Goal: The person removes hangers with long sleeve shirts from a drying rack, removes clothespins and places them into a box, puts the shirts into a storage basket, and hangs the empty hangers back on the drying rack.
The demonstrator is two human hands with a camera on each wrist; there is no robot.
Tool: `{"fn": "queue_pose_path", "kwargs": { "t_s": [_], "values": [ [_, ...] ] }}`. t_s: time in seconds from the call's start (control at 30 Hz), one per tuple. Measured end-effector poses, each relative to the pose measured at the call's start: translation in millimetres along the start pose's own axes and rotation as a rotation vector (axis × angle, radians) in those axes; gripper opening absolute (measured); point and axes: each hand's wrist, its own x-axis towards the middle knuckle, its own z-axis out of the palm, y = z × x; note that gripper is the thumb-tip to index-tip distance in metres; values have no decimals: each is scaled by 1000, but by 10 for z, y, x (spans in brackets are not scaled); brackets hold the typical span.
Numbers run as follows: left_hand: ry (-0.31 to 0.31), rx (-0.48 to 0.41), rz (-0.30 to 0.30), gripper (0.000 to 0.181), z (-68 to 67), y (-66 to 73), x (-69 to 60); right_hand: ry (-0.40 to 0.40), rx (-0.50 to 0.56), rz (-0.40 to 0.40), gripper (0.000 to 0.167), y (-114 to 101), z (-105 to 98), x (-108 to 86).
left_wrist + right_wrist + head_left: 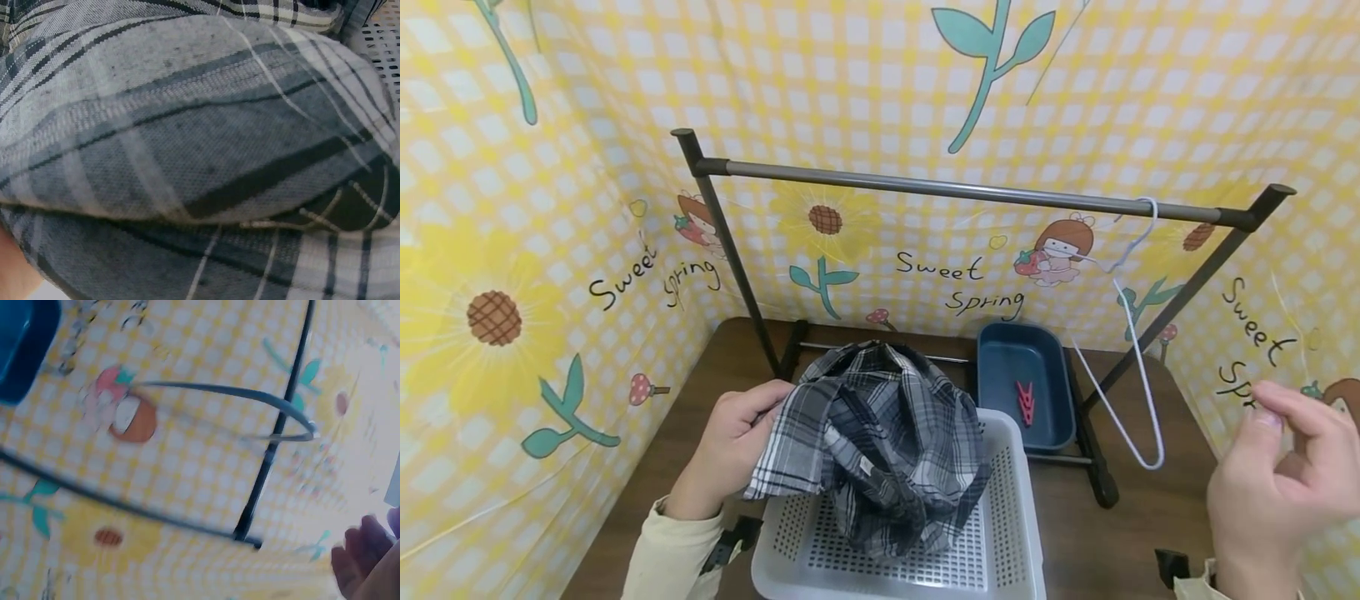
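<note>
A grey and black plaid shirt point(910, 425) hangs bunched over a white perforated basket point(1022, 517). At its left side my left hand point(737, 442) grips a fold of the cloth, its fingertips hidden behind it. Plaid fabric point(187, 137) fills most of the left wrist view. My right hand point(1285, 467) is raised at the far right with its fingers loosely bent and nothing in them. Just left of that hand, apart from it, a white hanger point(1142, 379) hangs by its hook from the rack's bar point(925, 185).
Dark posts point(730, 250) hold the rack up on the brown table point(1105, 550). Behind the basket sits a blue tray point(988, 367) with a red clothespin point(1026, 404) in it. A yellow checked cloth point(865, 83) surrounds the table at the back and sides.
</note>
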Motion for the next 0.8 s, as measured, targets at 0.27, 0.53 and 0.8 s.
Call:
{"fn": "queue_pose_path", "kwargs": {
  "t_s": [0.27,0.53,0.8],
  "values": [
    [22,38,22,29,15,37,72,-627,307,-116,8,-250,179,-576],
    [47,114,49,27,50,88,152,-1731,-163,208,70,-75,228,-1335],
    [64,102,77,27,57,118,234,-1548,-133,24,48,68,351,-1637]
  ]
}}
